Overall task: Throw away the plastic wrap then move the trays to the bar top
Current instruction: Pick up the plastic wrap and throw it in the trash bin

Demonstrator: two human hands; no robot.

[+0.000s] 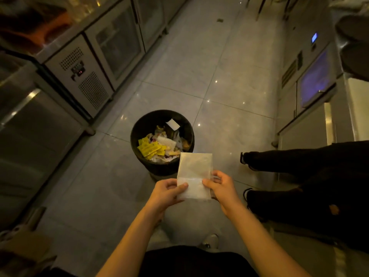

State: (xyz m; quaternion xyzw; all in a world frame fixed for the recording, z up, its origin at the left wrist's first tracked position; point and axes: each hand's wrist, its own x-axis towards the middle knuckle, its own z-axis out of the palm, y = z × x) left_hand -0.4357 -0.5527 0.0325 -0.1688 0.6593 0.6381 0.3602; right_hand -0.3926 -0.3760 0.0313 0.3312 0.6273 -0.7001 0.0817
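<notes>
head view: no writing is legible anywhere. one plastic wrap (194,175), flat and translucent, is pinched at its lower edges by the left hand (167,193) and right hand (219,187), just above the near rim of one black bin (137,128) holding yellow packets (150,148). open tiled floor (229,76) lies beyond it.

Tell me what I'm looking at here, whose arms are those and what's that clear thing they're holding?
The camera sits on a person's head and looks down, so the arms reaching out from the bottom are that person's own. The left hand and the right hand each pinch one side of a flat piece of clear plastic wrap. Just ahead, on the shiny tiled floor, stands a round black trash bin that already has yellow packets and scraps of paper inside. Metal fridge cabinets line the left side. The dark legs at the right belong to somebody else standing nearby.
</notes>
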